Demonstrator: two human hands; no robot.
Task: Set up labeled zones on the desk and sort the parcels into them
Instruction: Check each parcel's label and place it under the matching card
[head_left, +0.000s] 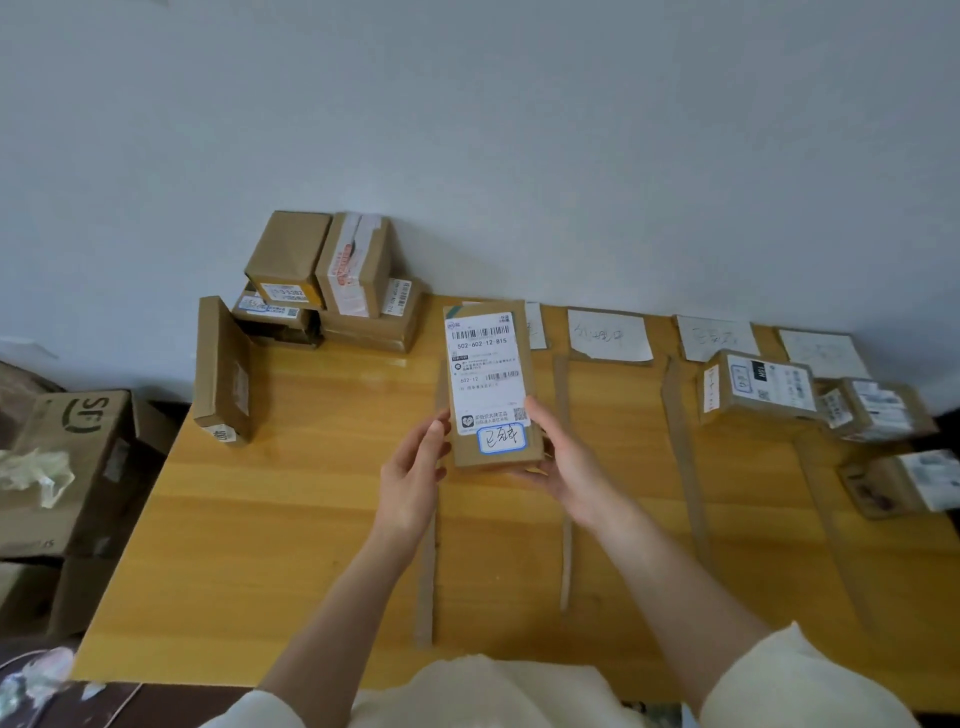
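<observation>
I hold a flat brown parcel (491, 384) above the middle of the yellow wooden desk (291, 499), its white shipping label and a blue-framed handwritten sticker facing me. My left hand (413, 475) grips its lower left edge and my right hand (558, 460) grips its lower right corner. Cardboard strips (685, 457) lie on the desk as dividers between zones. Handwritten paper labels (610, 335) sit at the far edge, one per zone. Three parcels (761, 387) rest in the right-hand zones.
A stack of unsorted parcels (332, 280) stands at the desk's far left by the wall, with one flat box (223, 371) upright beside it. Large cardboard cartons (67, 467) sit on the floor to the left. The wall runs along the desk's far edge.
</observation>
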